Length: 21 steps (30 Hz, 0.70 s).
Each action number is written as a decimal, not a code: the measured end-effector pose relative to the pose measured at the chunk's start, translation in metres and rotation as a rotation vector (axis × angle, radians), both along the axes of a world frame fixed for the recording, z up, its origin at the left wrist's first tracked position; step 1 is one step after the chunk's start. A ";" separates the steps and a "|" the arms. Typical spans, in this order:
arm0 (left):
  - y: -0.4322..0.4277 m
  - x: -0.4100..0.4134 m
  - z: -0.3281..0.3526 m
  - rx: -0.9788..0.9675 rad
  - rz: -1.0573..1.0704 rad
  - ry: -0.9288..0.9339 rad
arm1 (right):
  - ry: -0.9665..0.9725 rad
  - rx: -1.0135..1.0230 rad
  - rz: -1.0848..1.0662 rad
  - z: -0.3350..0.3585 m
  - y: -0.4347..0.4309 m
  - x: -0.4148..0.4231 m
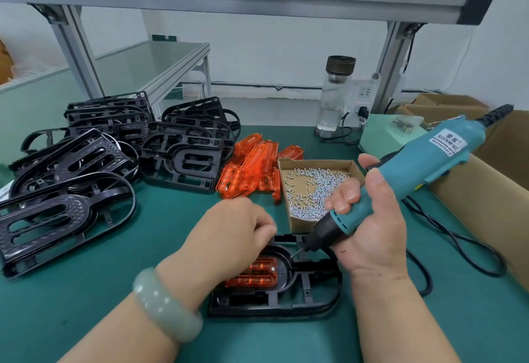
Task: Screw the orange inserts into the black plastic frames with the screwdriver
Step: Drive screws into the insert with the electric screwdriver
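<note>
Reading "KEENWISE" on the screwdriver [423, 168] in the right hand [372, 219].

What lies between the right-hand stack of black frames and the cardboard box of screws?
A pile of orange inserts lies there on the green mat, between the black frames and the cardboard box. The head view shows this.
</note>
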State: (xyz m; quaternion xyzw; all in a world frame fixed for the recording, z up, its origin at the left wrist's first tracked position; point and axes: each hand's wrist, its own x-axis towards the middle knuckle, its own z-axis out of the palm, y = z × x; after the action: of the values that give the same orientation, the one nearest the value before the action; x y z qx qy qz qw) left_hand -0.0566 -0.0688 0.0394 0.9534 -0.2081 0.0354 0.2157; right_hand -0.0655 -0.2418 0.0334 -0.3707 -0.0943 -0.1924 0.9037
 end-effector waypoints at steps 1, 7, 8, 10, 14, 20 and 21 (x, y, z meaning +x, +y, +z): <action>-0.007 0.008 0.003 -0.046 -0.004 -0.022 | -0.001 -0.002 -0.005 0.000 0.000 0.000; -0.053 0.056 0.006 0.124 -0.078 0.043 | 0.024 0.009 -0.020 -0.004 -0.002 0.004; -0.059 0.060 0.005 0.181 -0.085 0.052 | 0.029 0.012 -0.014 -0.005 -0.002 0.005; -0.068 0.062 0.001 0.247 -0.062 0.079 | 0.038 0.018 -0.004 -0.005 -0.001 0.006; -0.078 0.066 -0.003 0.331 0.036 0.136 | 0.039 0.032 0.020 -0.005 0.001 0.006; -0.080 0.066 -0.006 0.390 0.033 -0.066 | 0.031 0.024 0.024 -0.005 0.002 0.005; -0.079 0.065 -0.008 0.370 0.035 -0.083 | 0.027 0.029 0.026 -0.005 0.002 0.005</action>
State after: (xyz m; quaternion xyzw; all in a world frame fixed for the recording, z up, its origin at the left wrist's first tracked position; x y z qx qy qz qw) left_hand 0.0084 -0.1480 0.0313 0.9780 -0.2030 0.0399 0.0273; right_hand -0.0602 -0.2394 0.0283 -0.3586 -0.0843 -0.1769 0.9127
